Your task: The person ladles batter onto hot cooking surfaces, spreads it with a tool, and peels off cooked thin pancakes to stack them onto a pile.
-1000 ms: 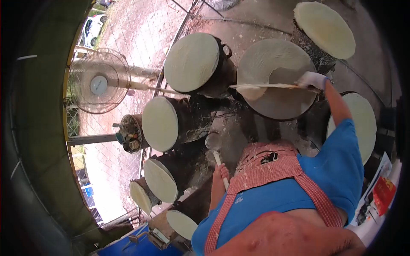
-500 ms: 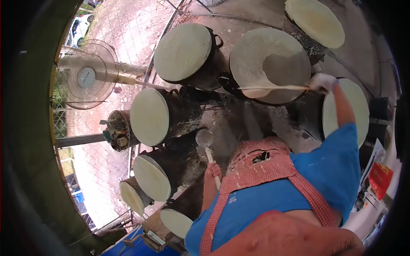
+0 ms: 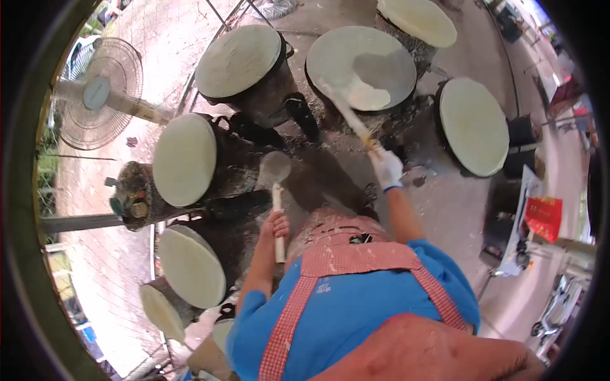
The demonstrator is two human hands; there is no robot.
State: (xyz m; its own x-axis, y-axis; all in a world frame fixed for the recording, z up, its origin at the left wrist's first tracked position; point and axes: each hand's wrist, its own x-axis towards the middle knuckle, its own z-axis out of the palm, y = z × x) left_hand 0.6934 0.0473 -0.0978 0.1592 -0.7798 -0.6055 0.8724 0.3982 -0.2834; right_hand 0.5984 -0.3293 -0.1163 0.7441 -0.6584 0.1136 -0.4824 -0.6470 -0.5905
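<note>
My left hand (image 3: 275,225) is closed round the pale handle of a ladle (image 3: 276,169), whose round bowl points away from me over the floor. In a white glove, my right hand (image 3: 387,168) grips one end of a long flat wooden spatula (image 3: 349,120), coated pale with batter. The spatula's far end reaches the near edge of a large round griddle (image 3: 337,54). Pale batter covers that griddle, with a wet, shiny patch near its front and a darker round area, perhaps a shadow, on the right.
More batter-covered griddles stand around me: one at upper left (image 3: 238,60), one at left (image 3: 184,159), one at right (image 3: 473,127). A standing fan (image 3: 96,93) is at far left, beside a bucket of scraps (image 3: 135,197). A red packet (image 3: 543,218) lies at right.
My right hand has come back toward me and left, swinging the spatula from lying across the griddle to pointing away from me. The wet batter patch looks wider. My view has shifted right.
</note>
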